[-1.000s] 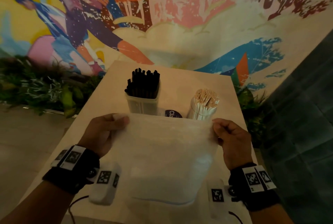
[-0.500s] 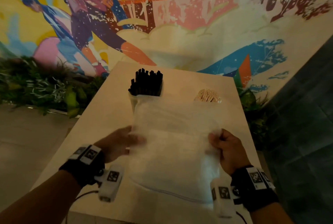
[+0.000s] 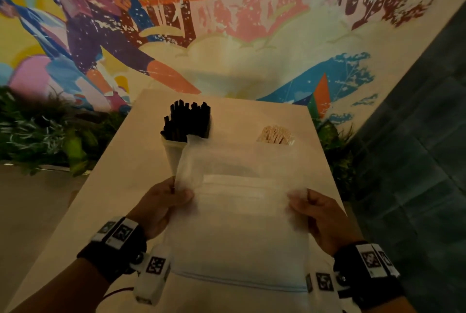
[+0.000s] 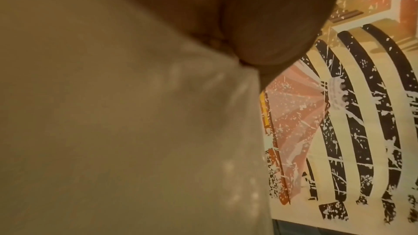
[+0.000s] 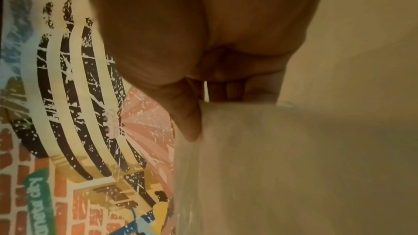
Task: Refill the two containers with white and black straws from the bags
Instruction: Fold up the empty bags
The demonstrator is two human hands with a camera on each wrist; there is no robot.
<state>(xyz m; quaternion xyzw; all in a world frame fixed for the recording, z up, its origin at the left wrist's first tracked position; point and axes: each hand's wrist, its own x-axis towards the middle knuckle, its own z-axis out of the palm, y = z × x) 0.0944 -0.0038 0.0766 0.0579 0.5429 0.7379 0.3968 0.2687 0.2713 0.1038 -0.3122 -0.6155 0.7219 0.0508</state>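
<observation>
Painted mural (image 3: 227,22) filling the far wall, green plants (image 3: 45,136) sitting at its foot on the left. Pale counter (image 3: 121,174) running from the near edge up to the wall. Frosted white bag (image 3: 239,224) being held up over the near half of the counter, taking up the middle of the head view and hiding the lower part of both containers. Left hand (image 3: 158,206) gripping the bag's left edge, thumb on the front face, fingers (image 4: 260,24) curled round the plastic (image 4: 135,131). Right hand (image 3: 320,214) gripping the right edge, fingers (image 5: 187,113) pinching the plastic (image 5: 294,167). Bag's upper left corner folding forward, blurred. Cannot tell what the bag is holding. Clear container (image 3: 172,154) standing behind the bag at left, black straws (image 3: 187,121) sticking up out of it. White straws (image 3: 276,134) showing only their tips over the bag's top edge at right, their container staying hidden.
</observation>
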